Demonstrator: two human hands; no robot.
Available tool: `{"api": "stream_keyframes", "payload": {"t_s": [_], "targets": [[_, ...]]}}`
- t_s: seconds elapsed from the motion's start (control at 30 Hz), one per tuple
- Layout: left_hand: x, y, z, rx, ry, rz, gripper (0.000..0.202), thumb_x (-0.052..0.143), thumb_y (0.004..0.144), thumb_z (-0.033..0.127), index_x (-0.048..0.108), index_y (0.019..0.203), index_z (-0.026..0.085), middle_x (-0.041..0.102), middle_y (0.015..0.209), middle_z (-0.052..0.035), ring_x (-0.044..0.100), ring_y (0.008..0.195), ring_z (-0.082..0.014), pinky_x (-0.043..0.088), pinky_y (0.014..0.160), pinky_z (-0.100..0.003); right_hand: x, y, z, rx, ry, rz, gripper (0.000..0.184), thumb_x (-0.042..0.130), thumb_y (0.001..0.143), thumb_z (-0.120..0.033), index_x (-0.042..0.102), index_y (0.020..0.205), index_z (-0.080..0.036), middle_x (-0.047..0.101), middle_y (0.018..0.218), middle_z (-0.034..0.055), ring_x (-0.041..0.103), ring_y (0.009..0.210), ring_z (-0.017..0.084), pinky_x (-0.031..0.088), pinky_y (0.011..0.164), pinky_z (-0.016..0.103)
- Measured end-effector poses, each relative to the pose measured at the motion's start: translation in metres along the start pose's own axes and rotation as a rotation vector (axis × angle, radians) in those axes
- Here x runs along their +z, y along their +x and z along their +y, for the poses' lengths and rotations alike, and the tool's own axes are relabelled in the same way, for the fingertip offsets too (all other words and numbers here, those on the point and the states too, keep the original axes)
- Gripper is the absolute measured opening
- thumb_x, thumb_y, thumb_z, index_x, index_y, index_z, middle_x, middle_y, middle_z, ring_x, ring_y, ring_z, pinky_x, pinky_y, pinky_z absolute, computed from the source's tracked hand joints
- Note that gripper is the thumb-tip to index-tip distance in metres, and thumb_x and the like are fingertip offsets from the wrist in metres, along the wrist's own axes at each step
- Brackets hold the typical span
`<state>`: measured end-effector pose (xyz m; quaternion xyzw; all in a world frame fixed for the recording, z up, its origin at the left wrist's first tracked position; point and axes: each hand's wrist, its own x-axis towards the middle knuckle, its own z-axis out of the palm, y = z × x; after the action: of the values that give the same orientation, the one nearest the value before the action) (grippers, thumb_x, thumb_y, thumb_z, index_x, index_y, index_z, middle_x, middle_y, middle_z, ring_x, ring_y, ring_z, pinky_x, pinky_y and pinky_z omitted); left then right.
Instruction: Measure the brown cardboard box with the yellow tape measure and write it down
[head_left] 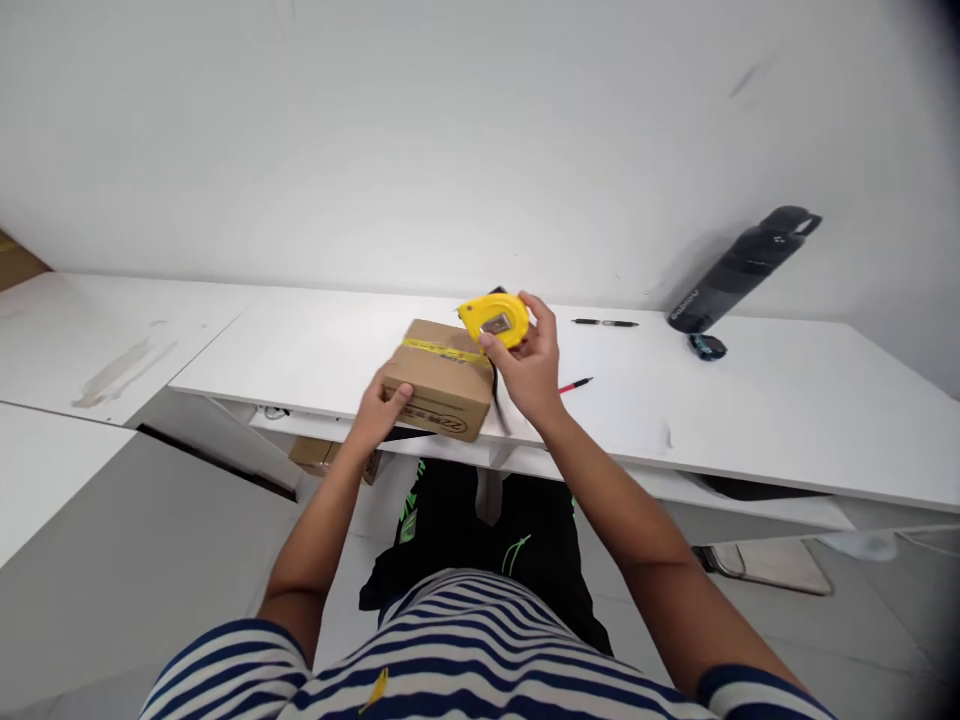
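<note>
My left hand grips the near left corner of a small brown cardboard box, thumb on the front face. Yellow tape runs across the box's top, and dark printing marks its front. Just above the box's right far corner, my right hand is closed around a yellow tape measure with a metal clip on its face. Whether any blade is pulled out I cannot tell. A dark strap hangs below the right hand, beside the box. Close to my right wrist lies a red and black pen on the desk.
The white desk stands against a white wall. On it are a black pen, a tall dark bottle and a small dark round object. Another cardboard box sits below on the left, under the desk's lower shelf.
</note>
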<state>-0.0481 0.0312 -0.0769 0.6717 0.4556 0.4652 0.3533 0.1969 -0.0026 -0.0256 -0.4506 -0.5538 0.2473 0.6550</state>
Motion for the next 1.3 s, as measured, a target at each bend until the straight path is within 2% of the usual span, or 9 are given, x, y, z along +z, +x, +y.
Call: {"api": "stream_keyframes", "payload": {"t_s": [0.1,0.17,0.33,0.4,0.53,0.77,1.03,1.13,1.3], "targets": [[0.021,0.002,0.002,-0.09,-0.145,-0.009,0.087,0.041,0.087,0.083,0.056,0.141,0.016,0.055,0.152,-0.019,0.049,0.145,-0.0338,0.04,0.12,-0.049,0.02,0.027,-0.005,-0.134,-0.204,-0.242,0.069,0.064,0.088,-0.053,0.041,0.15,-0.034,0.052,0.153,0.009,0.062,0.126,0.031,0.058,0.102,0.053],[0.029,0.008,0.01,-0.092,-0.229,0.031,0.08,0.054,0.089,0.073,0.049,0.148,0.019,0.048,0.159,-0.0166,0.044,0.149,-0.032,0.039,0.121,-0.046,0.029,0.04,-0.007,-0.187,-0.341,-0.441,0.065,0.061,0.09,-0.048,0.044,0.151,-0.033,0.052,0.156,0.007,0.058,0.133,0.033,0.052,0.109,0.056],[0.04,0.008,0.029,-0.1,-0.31,0.027,0.062,0.067,0.086,0.047,0.057,0.141,0.02,0.066,0.139,-0.0111,0.063,0.126,-0.0299,0.05,0.109,-0.042,0.032,0.051,-0.01,-0.213,-0.515,-0.671,0.064,0.053,0.094,-0.044,0.042,0.155,-0.027,0.057,0.152,0.0113,0.054,0.138,0.035,0.042,0.116,0.06],[0.044,0.003,0.033,-0.163,-0.302,0.062,0.059,0.065,0.088,0.045,0.059,0.139,0.018,0.07,0.132,-0.0109,0.066,0.12,-0.0295,0.052,0.105,-0.042,0.027,0.049,-0.012,-0.193,-0.539,-0.702,0.065,0.053,0.095,-0.047,0.041,0.156,-0.026,0.057,0.151,0.012,0.054,0.137,0.034,0.042,0.116,0.059],[0.05,-0.002,0.035,-0.154,-0.249,0.155,0.062,0.065,0.088,0.041,0.056,0.145,0.02,0.062,0.146,-0.011,0.061,0.131,-0.0291,0.049,0.111,-0.041,0.015,0.043,-0.016,-0.165,-0.572,-0.697,0.067,0.051,0.096,-0.051,0.04,0.156,-0.024,0.056,0.151,0.0129,0.054,0.137,0.034,0.044,0.114,0.057],[0.045,0.0,0.038,-0.123,-0.205,0.132,0.054,0.064,0.089,0.038,0.063,0.14,0.022,0.063,0.146,-0.0085,0.058,0.134,-0.0277,0.044,0.116,-0.042,0.008,0.037,-0.019,-0.207,-0.594,-0.698,0.064,0.049,0.097,-0.051,0.04,0.155,-0.026,0.058,0.15,0.0131,0.056,0.133,0.034,0.046,0.109,0.057],[0.042,0.002,0.044,-0.133,-0.12,0.107,0.049,0.065,0.088,0.041,0.068,0.133,0.02,0.066,0.142,-0.0099,0.062,0.127,-0.0279,0.049,0.11,-0.042,-0.05,0.034,-0.026,-0.114,-0.619,-0.611,0.063,0.055,0.095,-0.048,0.045,0.153,-0.026,0.058,0.15,0.0112,0.064,0.119,0.032,0.055,0.096,0.051],[0.042,0.0,0.039,-0.147,-0.151,0.116,0.061,0.067,0.087,0.045,0.06,0.142,0.021,0.062,0.146,-0.0111,0.061,0.129,-0.0276,0.048,0.111,-0.04,-0.039,0.039,-0.021,-0.161,-0.57,-0.635,0.062,0.054,0.095,-0.046,0.044,0.154,-0.027,0.058,0.151,0.0105,0.061,0.125,0.033,0.053,0.101,0.053],[0.042,-0.007,0.035,-0.176,-0.216,0.104,0.095,0.067,0.087,0.047,0.017,0.166,0.024,0.06,0.146,-0.0127,0.066,0.122,-0.0243,0.05,0.106,-0.037,0.014,0.054,-0.015,-0.255,-0.533,-0.744,0.062,0.051,0.096,-0.039,0.04,0.156,-0.028,0.057,0.151,0.01,0.059,0.13,0.031,0.047,0.11,0.052]]}}
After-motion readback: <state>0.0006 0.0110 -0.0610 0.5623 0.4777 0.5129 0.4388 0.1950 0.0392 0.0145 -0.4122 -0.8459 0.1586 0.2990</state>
